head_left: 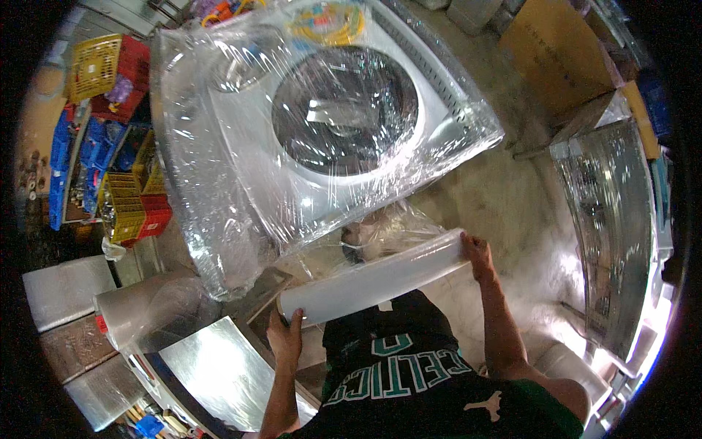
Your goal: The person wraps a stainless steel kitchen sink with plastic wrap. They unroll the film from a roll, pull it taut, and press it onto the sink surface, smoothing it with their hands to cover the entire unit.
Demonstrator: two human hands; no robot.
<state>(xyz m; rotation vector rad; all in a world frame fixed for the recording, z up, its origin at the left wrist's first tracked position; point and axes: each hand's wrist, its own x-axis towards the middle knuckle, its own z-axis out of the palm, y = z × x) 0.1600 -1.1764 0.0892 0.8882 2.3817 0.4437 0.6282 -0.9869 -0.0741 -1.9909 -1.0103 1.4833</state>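
A long roll of clear stretch film point(373, 276) lies level in front of my chest. My left hand point(287, 335) grips its left end and my right hand point(476, 253) grips its right end. Film runs from the roll up onto a white washing machine point(322, 117) with a round dark glass door. The machine is tilted and wrapped in several shiny layers of the film. The wrap bunches loosely just above the roll.
Yellow, red and blue plastic crates point(121, 186) are stacked at the left. A second film roll point(139, 311) rests on a metal-topped bench point(212, 366) at lower left. A cardboard box point(559, 55) stands upper right, above another wrapped metal appliance point(610, 219). The floor is bare concrete.
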